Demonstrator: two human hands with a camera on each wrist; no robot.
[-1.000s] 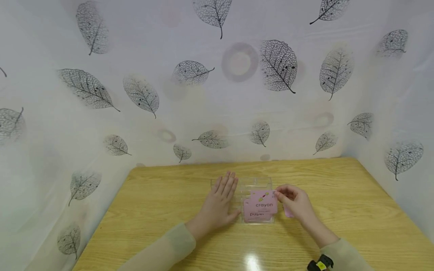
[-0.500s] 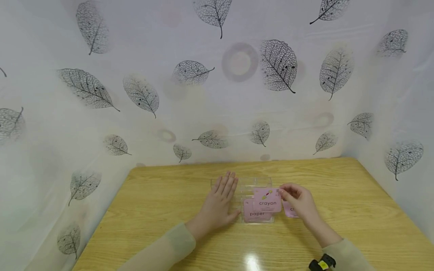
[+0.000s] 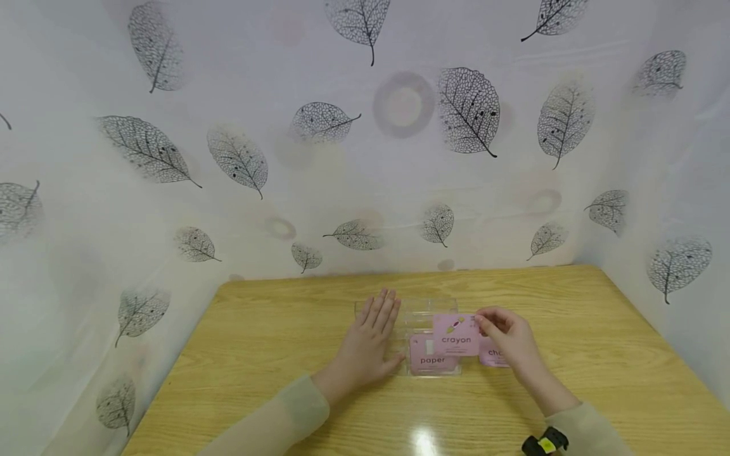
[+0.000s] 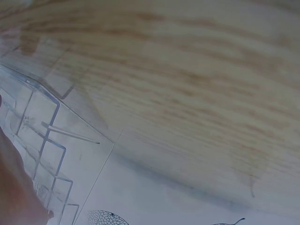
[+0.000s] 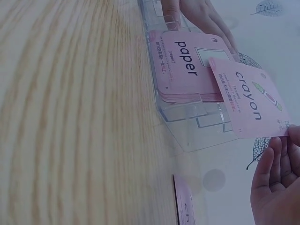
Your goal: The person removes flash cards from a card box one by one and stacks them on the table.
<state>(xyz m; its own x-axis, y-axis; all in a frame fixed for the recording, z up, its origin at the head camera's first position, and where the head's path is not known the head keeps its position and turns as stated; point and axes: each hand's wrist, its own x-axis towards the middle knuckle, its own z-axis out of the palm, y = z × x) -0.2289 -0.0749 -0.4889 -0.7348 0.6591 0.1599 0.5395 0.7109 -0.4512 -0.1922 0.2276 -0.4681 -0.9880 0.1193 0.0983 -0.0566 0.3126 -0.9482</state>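
Observation:
A pink card printed "crayon" (image 3: 456,335) is pinched at its upper right corner by my right hand (image 3: 510,339). It hangs in front of a clear stepped plastic rack (image 3: 430,306). Behind it, several pink cards are stacked in the rack's front slot, the foremost a "paper" card (image 5: 187,65). Fingers straight, my left hand (image 3: 367,342) rests on the rack's left part; only its edge shows in the left wrist view. To the right, partly covered by my right hand, lies another pink card (image 3: 493,353) whose word starts with "ch".
The rack stands on a wood-grain table (image 3: 274,329), its clear tiers (image 4: 56,154) rising toward the back. A leaf-patterned cloth (image 3: 365,177) surrounds the table's back and sides. A black wristband (image 3: 545,442) sits by my right sleeve.
My right hand has drawn the crayon card to the right and slightly up, uncovering more of the paper card. More of the card on the right also shows. My left hand stays put.

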